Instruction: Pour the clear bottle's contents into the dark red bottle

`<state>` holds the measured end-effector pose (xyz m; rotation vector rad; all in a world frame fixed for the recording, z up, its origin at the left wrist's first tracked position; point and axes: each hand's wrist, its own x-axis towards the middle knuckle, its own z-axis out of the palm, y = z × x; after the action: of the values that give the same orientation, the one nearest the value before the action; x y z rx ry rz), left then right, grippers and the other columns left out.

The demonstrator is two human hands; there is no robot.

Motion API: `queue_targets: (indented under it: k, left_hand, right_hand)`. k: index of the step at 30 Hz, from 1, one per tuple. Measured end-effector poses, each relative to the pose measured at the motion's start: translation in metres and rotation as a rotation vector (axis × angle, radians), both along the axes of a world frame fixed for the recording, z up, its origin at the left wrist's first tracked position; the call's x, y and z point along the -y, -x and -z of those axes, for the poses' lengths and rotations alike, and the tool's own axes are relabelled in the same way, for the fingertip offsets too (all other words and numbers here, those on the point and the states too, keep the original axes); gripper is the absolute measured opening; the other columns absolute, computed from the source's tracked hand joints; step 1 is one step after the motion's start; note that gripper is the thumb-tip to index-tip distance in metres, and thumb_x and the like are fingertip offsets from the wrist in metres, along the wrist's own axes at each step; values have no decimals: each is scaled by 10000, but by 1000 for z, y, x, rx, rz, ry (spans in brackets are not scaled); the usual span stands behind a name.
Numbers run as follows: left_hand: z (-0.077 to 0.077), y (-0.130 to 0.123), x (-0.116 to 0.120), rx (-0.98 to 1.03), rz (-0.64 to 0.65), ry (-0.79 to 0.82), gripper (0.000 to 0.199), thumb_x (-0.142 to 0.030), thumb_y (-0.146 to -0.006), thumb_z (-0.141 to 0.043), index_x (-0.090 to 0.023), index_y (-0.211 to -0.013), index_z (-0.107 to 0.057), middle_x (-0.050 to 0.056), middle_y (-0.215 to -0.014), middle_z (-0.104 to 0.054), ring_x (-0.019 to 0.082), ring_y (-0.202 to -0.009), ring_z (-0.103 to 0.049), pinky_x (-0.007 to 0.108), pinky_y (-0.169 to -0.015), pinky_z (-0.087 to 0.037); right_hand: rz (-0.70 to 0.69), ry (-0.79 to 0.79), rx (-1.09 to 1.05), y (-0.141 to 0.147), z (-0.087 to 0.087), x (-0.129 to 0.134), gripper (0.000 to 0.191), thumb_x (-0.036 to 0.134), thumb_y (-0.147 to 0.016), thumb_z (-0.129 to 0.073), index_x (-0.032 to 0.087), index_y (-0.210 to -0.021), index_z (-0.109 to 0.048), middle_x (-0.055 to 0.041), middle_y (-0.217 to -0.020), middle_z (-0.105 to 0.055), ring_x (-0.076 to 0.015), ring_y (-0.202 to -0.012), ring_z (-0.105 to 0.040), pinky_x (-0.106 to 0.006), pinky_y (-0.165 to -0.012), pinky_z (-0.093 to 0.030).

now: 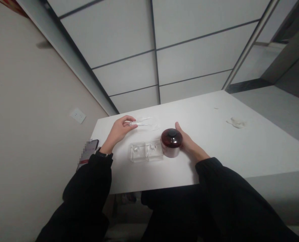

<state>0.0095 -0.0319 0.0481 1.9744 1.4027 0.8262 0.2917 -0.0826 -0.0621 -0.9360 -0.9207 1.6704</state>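
Observation:
My left hand [123, 128] pinches a clear plastic piece with a slim stem [136, 124] between thumb and fingers, over the far left of the table. More see-through plastic [151, 122] lies around it, its outline hard to make out. My right hand [186, 140] is against the right side of a round jar [171, 152] with a glossy dark red lid [172, 137]. Its thumb sticks up behind the jar, while the other fingers are hidden. Left of the jar, close against it, sits a clear two-compartment box [146, 157] with a round shape in each half.
The white table [215, 141] carries a crumpled pale tissue or wrapper [236, 122] and a small scrap [216, 108] at right. A partly pixelated phone-like object [90, 151] is by the left edge. White panelled doors [129, 43] stand behind; a wall with a socket [78, 115] is left.

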Motion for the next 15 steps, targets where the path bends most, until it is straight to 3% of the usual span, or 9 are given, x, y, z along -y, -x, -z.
queue_targets:
  k: [4, 7, 15]
  left_hand:
    - [32, -7, -43, -61, -9, 3, 255, -326, -799, -765, -174, -988, -686, 91, -1128, -765, 168, -811, -703, 314, -802, -547]
    - [48, -15, -60, -131, -9, -31, 234, -332, -803, -773, -185, -970, -703, 84, -1066, -778, 208, -885, -708, 346, -851, -545]
    - [61, -14, -60, -372, 75, -157, 202, -286, -815, -808, -216, -995, -750, 65, -1056, -781, 281, -1024, -625, 444, -993, -467]
  right_hand:
    - [8, -18, 61, 0, -6, 3, 765, 981, -739, -542, 235, -658, -689, -65, -669, -727, -279, -851, -702, -413, -934, -537]
    - [0, 0, 68, 1, -11, 5, 797, 1003, -709, -535, 224, -673, -698, -59, -688, -738, -273, -845, -704, -414, -950, -541]
    - [10, -16, 82, -1, -9, 3, 773, 1000, -703, -551, 239, -640, -672, -51, -688, -726, -276, -890, -692, -410, -1007, -512]
